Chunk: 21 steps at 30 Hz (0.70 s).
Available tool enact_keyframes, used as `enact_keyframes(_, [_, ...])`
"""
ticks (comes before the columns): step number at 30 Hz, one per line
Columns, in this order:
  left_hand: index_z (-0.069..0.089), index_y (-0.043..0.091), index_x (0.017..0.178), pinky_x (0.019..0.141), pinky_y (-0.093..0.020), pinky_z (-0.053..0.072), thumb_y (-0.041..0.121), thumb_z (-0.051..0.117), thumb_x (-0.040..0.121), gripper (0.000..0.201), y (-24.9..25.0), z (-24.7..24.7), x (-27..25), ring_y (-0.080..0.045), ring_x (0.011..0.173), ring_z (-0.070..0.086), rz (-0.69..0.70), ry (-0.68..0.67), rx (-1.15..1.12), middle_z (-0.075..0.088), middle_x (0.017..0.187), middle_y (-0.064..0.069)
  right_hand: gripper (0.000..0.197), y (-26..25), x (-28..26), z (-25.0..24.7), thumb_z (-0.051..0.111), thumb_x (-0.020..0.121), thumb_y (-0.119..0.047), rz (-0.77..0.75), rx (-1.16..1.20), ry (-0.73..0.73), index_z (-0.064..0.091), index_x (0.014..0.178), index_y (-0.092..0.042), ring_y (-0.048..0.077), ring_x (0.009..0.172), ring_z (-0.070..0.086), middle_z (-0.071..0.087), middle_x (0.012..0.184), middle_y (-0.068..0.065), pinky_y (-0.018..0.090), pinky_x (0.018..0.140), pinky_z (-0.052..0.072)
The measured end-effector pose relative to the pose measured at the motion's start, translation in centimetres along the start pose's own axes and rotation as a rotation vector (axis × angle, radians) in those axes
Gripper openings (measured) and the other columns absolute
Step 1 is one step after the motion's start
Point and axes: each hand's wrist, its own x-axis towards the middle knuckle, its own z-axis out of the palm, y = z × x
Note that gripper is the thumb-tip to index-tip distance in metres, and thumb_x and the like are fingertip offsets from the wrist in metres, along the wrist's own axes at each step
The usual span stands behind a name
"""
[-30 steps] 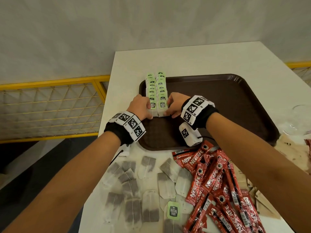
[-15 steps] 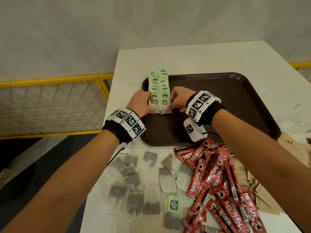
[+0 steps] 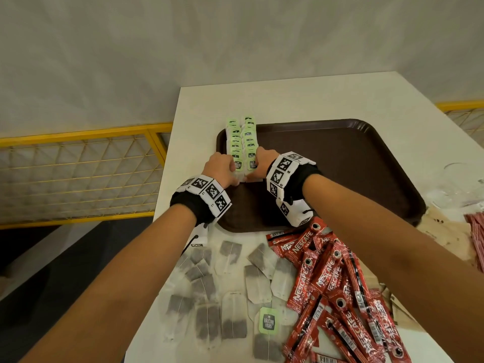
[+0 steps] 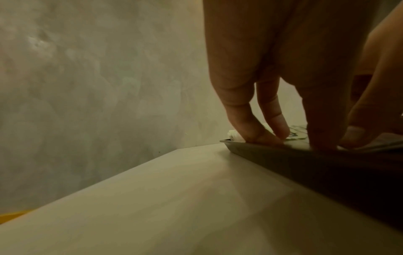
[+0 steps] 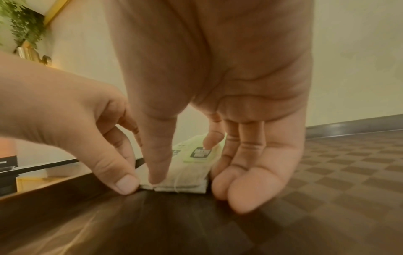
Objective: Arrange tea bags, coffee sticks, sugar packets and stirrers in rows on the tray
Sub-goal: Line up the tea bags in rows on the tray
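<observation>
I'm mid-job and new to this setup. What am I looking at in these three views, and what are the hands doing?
No machine: a person wearing cameras. The head view looks down at a white table. The other two views look along each wrist. The left hand and right hand press from either side on two rows of tea bags on the brown tray, squaring them up. Loose tea bags and red coffee sticks lie nearer on the table. Neither hand lifts anything.

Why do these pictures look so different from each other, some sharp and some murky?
Head view: evenly lit, wide-angle bending at the edges, tea bag rows on the tray fairly sharp. Left wrist view: dim, yellowish, grainy, left hand shadowed. Right wrist view: warm tint, right hand looming, soft.
</observation>
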Motion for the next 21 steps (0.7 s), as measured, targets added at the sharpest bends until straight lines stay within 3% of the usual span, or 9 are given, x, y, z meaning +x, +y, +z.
enact_keyframes(12, [0.061, 0.004, 0.108, 0.091, -0.032, 0.042, 0.018, 0.077, 0.075, 0.039, -0.1, 0.2, 0.4, -0.027, 0.112, 0.052, -0.010, 0.021, 0.003, 0.051, 0.123, -0.014, 0.057, 0.5, 0.2, -0.3, 0.071, 0.079, -0.039, -0.070, -0.017, -0.025, 0.049, 0.123, -0.010, 0.025, 0.100, 0.062, 0.061, 0.117, 0.008, 0.033, 0.085, 0.051])
enact_keyframes(15, [0.061, 0.005, 0.108, 0.090, -0.032, 0.042, 0.017, 0.077, 0.075, 0.039, -0.1, 0.0, 0.4, -0.028, 0.110, 0.053, 0.002, 0.022, 0.008, 0.052, 0.123, -0.015, 0.033, 0.7, 0.3, -0.6, 0.071, 0.079, -0.041, -0.086, -0.036, -0.022, 0.052, 0.093, -0.018, 0.014, 0.073, 0.057, 0.058, 0.088, -0.003, 0.023, 0.065, 0.047])
enact_keyframes(17, [0.061, 0.005, 0.108, 0.089, -0.032, 0.043, 0.018, 0.076, 0.077, 0.036, -0.1, -0.4, 0.1, -0.028, 0.108, 0.053, 0.022, 0.040, 0.004, 0.052, 0.122, -0.015, 0.036, 0.8, 0.2, -1.1, 0.069, 0.081, -0.041, -0.079, -0.039, -0.003, 0.038, 0.071, -0.025, 0.005, 0.059, 0.044, 0.045, 0.072, -0.009, 0.015, 0.052, 0.035])
enact_keyframes(18, [0.062, 0.006, 0.107, 0.089, -0.032, 0.043, 0.020, 0.075, 0.078, 0.036, 0.0, -0.7, 0.0, -0.028, 0.108, 0.054, 0.041, 0.057, 0.000, 0.053, 0.120, -0.015, 0.039, 0.9, -0.1, -1.6, 0.067, 0.082, -0.041, -0.075, -0.036, 0.013, 0.034, 0.069, -0.026, 0.004, 0.058, 0.041, 0.043, 0.070, -0.009, 0.015, 0.050, 0.032])
enact_keyframes(21, [0.063, 0.008, 0.105, 0.084, -0.029, 0.042, 0.028, 0.075, 0.077, 0.036, 0.1, -2.0, -1.4, -0.023, 0.102, 0.055, 0.104, 0.118, -0.036, 0.057, 0.114, -0.010, 0.036, 0.8, -1.9, -3.5, 0.065, 0.082, -0.047, -0.109, 0.024, 0.059, 0.044, 0.082, -0.018, 0.007, 0.062, 0.046, 0.048, 0.077, -0.005, 0.018, 0.054, 0.039])
